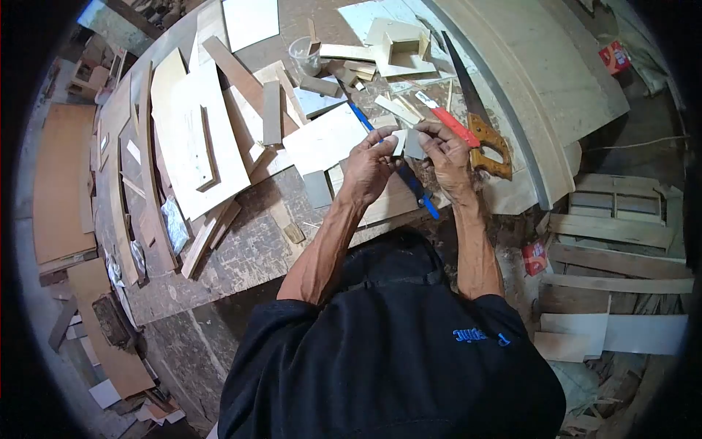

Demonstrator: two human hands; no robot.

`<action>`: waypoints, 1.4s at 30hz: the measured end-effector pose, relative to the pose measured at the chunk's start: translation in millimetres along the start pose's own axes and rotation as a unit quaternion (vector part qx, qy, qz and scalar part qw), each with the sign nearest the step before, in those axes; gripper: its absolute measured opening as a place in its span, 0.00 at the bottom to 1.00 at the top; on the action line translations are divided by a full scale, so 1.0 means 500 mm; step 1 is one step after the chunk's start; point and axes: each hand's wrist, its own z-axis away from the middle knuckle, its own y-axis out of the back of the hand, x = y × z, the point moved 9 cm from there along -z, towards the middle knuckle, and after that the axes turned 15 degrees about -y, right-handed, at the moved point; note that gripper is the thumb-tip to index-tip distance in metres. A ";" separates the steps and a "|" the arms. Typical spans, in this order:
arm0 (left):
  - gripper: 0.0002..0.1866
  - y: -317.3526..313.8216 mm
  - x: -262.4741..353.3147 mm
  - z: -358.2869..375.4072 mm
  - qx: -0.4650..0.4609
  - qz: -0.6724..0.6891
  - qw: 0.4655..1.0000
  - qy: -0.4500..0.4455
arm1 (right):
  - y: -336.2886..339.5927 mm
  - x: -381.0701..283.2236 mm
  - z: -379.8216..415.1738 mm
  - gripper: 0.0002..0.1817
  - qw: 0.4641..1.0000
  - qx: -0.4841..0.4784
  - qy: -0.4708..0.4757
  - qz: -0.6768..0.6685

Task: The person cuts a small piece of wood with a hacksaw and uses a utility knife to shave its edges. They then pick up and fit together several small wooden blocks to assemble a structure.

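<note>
Both of my hands meet over the near part of the workbench. My left hand (371, 164) pinches a small white piece (399, 142) between thumb and fingers. Right beside it, my right hand (446, 157) grips a small grey flat piece (414, 145), its edge close against the white one. Under the hands lies a long blue tool (418, 192), partly hidden by them. A red tool (455, 126) and a handsaw (484, 133) with a wooden handle rest just beyond my right hand. Left of my left wrist is a grey square piece (317, 189).
White boards (194, 139) and wood strips (272, 113) cover the workbench (252, 249) on the left. Farther back stand a clear plastic cup (304, 57) and a small wooden box (404, 48). A large curved panel (512, 88) lies right; stacked boards (610, 230) sit below it.
</note>
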 end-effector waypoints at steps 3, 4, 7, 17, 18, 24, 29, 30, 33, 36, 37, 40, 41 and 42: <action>0.14 -0.010 -0.003 0.003 0.020 0.053 0.998 0.016 | -0.025 0.000 0.000 0.13 0.997 -0.022 0.003 -0.068; 0.14 -0.005 -0.009 0.000 0.025 0.061 0.998 0.020 | -0.024 0.010 -0.003 0.13 0.998 -0.022 -0.014 -0.061; 0.14 -0.005 -0.012 -0.009 -0.061 -0.032 0.997 0.036 | -0.013 0.018 -0.001 0.13 0.997 -0.023 -0.069 -0.017; 0.19 -0.062 0.033 -0.074 -0.151 -0.131 0.979 -0.037 | 0.026 0.010 -0.089 0.16 0.993 -0.100 -0.050 -0.043; 0.19 -0.076 0.041 -0.079 -0.174 -0.148 0.972 -0.057 | 0.025 -0.001 -0.095 0.17 0.991 -0.115 -0.047 -0.047; 0.20 -0.064 0.039 -0.130 -0.153 -0.277 0.945 -0.080 | 0.033 -0.021 -0.129 0.29 0.977 -0.199 -0.069 -0.007; 0.19 -0.079 0.053 -0.162 -0.137 -0.405 0.890 -0.161 | 0.043 -0.030 -0.155 0.30 0.978 -0.200 -0.039 0.042; 0.18 -0.080 0.057 -0.167 -0.130 -0.422 0.877 -0.190 | 0.043 -0.034 -0.160 0.30 0.980 -0.191 -0.034 0.050; 0.18 -0.093 0.064 -0.180 -0.123 -0.520 0.817 -0.215 | 0.039 -0.051 -0.157 0.29 0.988 -0.150 -0.024 0.031; 0.21 -0.108 0.056 -0.191 -0.128 -0.599 0.748 -0.257 | 0.043 -0.061 -0.169 0.28 0.988 -0.134 0.045 0.070; 0.23 -0.120 0.054 -0.190 -0.149 -0.629 0.713 -0.270 | 0.041 -0.058 -0.176 0.28 0.987 -0.125 0.084 0.059; 0.27 -0.125 0.030 -0.194 -0.181 -0.647 0.697 -0.251 | 0.043 -0.062 -0.181 0.25 0.988 -0.110 0.103 0.022; 0.28 -0.122 0.020 -0.197 -0.186 -0.640 0.708 -0.236 | 0.044 -0.050 -0.184 0.25 0.991 -0.116 0.065 -0.010; 0.30 -0.132 0.020 -0.193 -0.205 -0.623 0.722 -0.219 | 0.043 -0.038 -0.189 0.24 0.991 -0.122 0.028 -0.043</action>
